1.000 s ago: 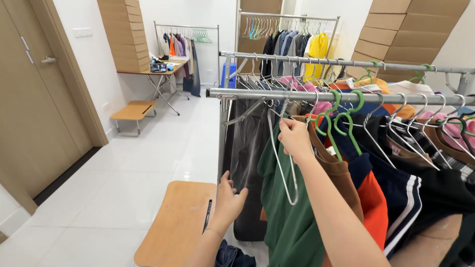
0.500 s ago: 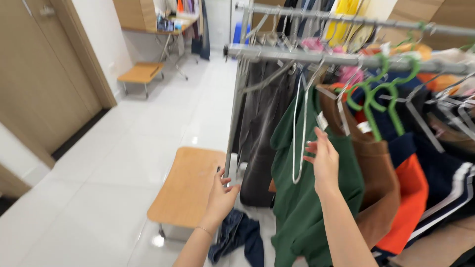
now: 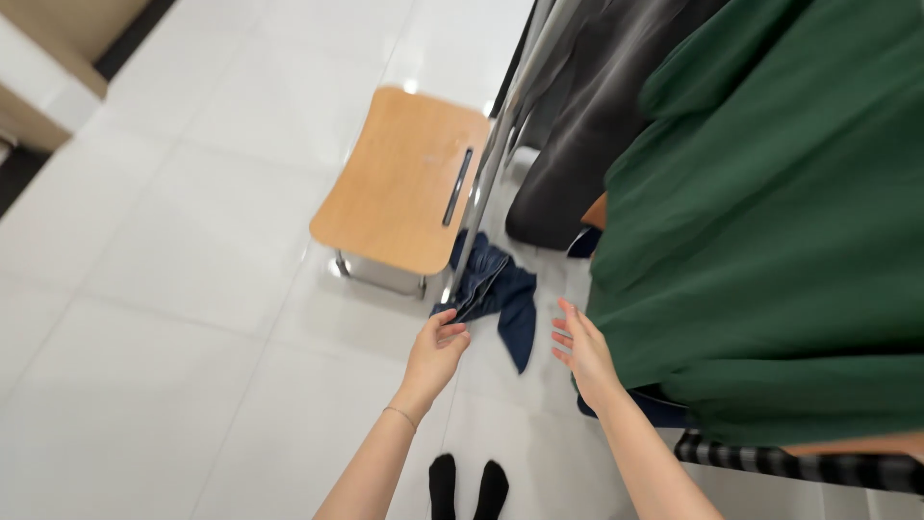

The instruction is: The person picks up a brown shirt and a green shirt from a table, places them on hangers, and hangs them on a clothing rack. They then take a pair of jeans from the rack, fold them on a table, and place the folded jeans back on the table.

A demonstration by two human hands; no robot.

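Observation:
A dark blue garment [image 3: 500, 294] lies crumpled on the white floor beside a wooden stool. My left hand [image 3: 438, 351] reaches down to it, and its curled fingers close on the garment's near edge. Just to the right, my right hand [image 3: 582, 351] holds nothing, with its fingers spread. It hovers between the blue garment and a large green garment [image 3: 770, 212] hanging on the right.
A low wooden stool [image 3: 399, 183] with a slot in its seat stands by the rack's metal pole [image 3: 496, 154]. A dark grey garment [image 3: 597, 125] hangs beside the green one. Checked fabric [image 3: 799, 467] shows at the lower right. My feet in black socks [image 3: 467, 486] stand on white tiles.
The view has tilted from the rack down to the floor. My right hand has let go of the wire hanger and dropped low. My left hand has reached the blue garment.

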